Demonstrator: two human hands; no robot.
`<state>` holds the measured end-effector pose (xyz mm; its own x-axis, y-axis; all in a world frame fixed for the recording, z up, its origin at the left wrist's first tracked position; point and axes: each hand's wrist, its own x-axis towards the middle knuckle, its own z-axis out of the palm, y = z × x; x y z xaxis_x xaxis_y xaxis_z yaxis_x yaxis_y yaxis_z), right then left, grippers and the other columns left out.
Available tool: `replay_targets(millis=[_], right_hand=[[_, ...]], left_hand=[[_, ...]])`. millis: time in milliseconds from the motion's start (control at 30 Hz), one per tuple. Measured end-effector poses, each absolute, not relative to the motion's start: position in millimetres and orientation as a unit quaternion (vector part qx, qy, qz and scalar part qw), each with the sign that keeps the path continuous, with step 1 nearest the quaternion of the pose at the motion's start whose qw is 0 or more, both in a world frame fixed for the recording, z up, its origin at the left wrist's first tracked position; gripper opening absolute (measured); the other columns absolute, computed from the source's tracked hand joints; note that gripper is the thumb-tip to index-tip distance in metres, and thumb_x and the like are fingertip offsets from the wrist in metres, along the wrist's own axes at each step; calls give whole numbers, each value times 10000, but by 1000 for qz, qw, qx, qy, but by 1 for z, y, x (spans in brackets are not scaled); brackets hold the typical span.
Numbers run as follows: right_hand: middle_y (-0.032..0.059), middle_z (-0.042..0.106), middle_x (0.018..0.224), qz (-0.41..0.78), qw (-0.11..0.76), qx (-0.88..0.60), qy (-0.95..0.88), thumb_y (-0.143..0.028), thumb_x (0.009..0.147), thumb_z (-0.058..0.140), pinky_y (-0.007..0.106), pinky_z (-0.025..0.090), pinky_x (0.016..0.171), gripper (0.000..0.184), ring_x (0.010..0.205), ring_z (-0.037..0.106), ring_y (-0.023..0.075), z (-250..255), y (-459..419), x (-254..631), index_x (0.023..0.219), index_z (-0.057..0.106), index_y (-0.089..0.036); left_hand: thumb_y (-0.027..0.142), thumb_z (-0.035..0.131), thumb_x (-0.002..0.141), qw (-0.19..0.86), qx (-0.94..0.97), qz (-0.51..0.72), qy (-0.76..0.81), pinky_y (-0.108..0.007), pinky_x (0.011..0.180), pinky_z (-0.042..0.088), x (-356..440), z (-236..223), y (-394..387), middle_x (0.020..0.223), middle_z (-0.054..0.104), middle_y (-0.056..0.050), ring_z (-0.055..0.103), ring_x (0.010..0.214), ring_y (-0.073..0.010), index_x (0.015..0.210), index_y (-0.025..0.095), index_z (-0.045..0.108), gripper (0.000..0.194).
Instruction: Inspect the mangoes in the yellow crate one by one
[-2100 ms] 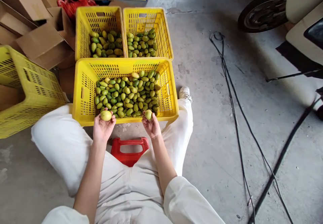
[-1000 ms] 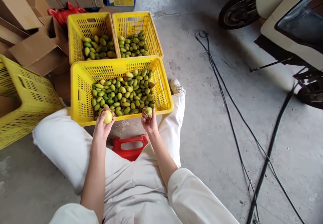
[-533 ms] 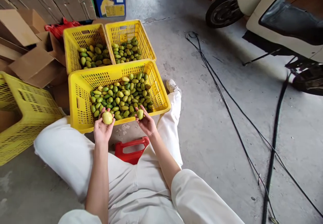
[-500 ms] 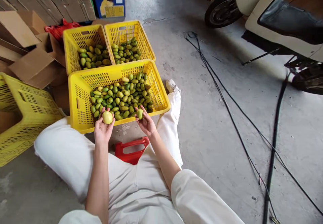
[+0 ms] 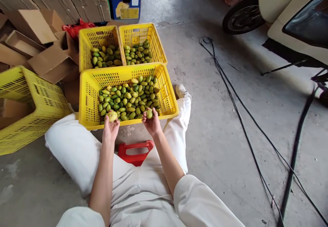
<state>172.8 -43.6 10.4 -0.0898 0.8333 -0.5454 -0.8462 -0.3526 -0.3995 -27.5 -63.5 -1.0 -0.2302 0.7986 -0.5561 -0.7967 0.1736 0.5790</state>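
Note:
My left hand (image 5: 110, 130) is closed around a pale yellow oval fruit (image 5: 112, 116), which shows a marked patch on its upper side. In my right hand (image 5: 153, 125) a green oval fruit (image 5: 150, 114) is held between thumb and fingers. Both hands are at the near rim of a large yellow crate (image 5: 128, 72), apart from each other. Inside that crate lie many green and yellowish oval fruits (image 5: 132, 100), like small mangoes or lemons; which kind I cannot tell.
Behind stand two yellow crates (image 5: 85, 51) with similar fruit. Another yellow crate (image 5: 48, 97) is at left, near cardboard boxes (image 5: 52, 63). A red plastic object with a handle opening (image 5: 135, 158) lies between the legs. Black cables (image 5: 242, 121) and a parked scooter (image 5: 282, 25) are at right.
The view has swung left and back to the right. Each hand has turned its fruit; the yellow one now shows a marked side. Both fruits stay held over the near crate rim.

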Motion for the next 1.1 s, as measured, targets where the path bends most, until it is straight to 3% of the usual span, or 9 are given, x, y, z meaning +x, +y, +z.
replay_targets(millis=[167, 267, 367, 467, 600, 767, 900, 1033, 1100], right_hand=[[-25, 705, 984, 712, 586, -383, -57, -333, 713, 831, 150, 408, 453, 307, 580, 533, 51, 27, -46, 159, 864, 588, -222], [-4, 692, 900, 738, 568, -361, -49, -434, 809, 744, 148, 372, 421, 279, 530, 467, 44, 29, -51, 156, 940, 646, -207], [10, 669, 810, 772, 540, -335, -7, -441, 891, 644, 149, 396, 437, 267, 556, 497, 67, 25, -53, 155, 1003, 668, -200], [3, 681, 839, 785, 532, -316, 22, -325, 880, 658, 167, 473, 519, 168, 643, 560, 88, 18, -54, 156, 1018, 657, -230], [3, 691, 869, 769, 541, -337, 54, -256, 826, 718, 166, 474, 525, 127, 659, 569, 88, 13, -56, 157, 916, 633, -228], [-8, 602, 751, 779, 539, -304, 100, -425, 843, 701, 228, 563, 600, 221, 690, 581, 114, 14, -56, 162, 827, 605, -226], [-16, 603, 811, 778, 546, -292, 107, -244, 807, 691, 178, 543, 570, 122, 662, 551, 80, 13, -57, 164, 884, 597, -237], [-36, 610, 805, 773, 557, -294, 76, -121, 739, 686, 124, 434, 461, 241, 593, 512, 58, 10, -58, 165, 925, 604, -250], [-42, 629, 821, 764, 560, -315, 61, -123, 740, 695, 138, 463, 489, 267, 640, 563, 72, 8, -59, 166, 951, 615, -266]], left_hand=[[321, 711, 862, 623, -26, 653, 429, -175, 629, 482, -23, 8, -63, 1101, 720, -86, 639, 832, -114, 943, 188, 702, 156], [331, 729, 837, 635, -8, 648, 421, -188, 641, 493, -21, 12, -65, 1101, 714, -87, 638, 846, -127, 971, 197, 700, 192], [377, 723, 830, 663, -1, 629, 406, -217, 658, 512, -18, 15, -68, 1066, 709, -72, 641, 837, -141, 1038, 228, 699, 256], [402, 693, 846, 685, 8, 608, 403, -208, 573, 492, -16, 19, -70, 995, 698, -64, 618, 727, -125, 1078, 225, 692, 292], [367, 704, 822, 692, 23, 602, 397, -173, 437, 397, -15, 24, -71, 956, 682, -68, 560, 614, -91, 987, 178, 683, 251], [237, 779, 704, 683, 32, 602, 414, -243, 632, 532, -15, 24, -74, 934, 654, -42, 632, 742, -132, 832, 190, 607, 220], [176, 757, 647, 703, 53, 599, 379, -200, 579, 468, -16, 20, -79, 831, 589, -2, 544, 628, -76, 792, 198, 570, 238], [160, 706, 647, 655, 50, 624, 424, -203, 564, 428, -18, 13, -78, 837, 638, -18, 532, 612, -77, 815, 193, 614, 194], [168, 677, 681, 630, 52, 635, 445, -204, 558, 415, -19, 11, -77, 738, 605, 2, 528, 591, -80, 757, 192, 588, 119]])
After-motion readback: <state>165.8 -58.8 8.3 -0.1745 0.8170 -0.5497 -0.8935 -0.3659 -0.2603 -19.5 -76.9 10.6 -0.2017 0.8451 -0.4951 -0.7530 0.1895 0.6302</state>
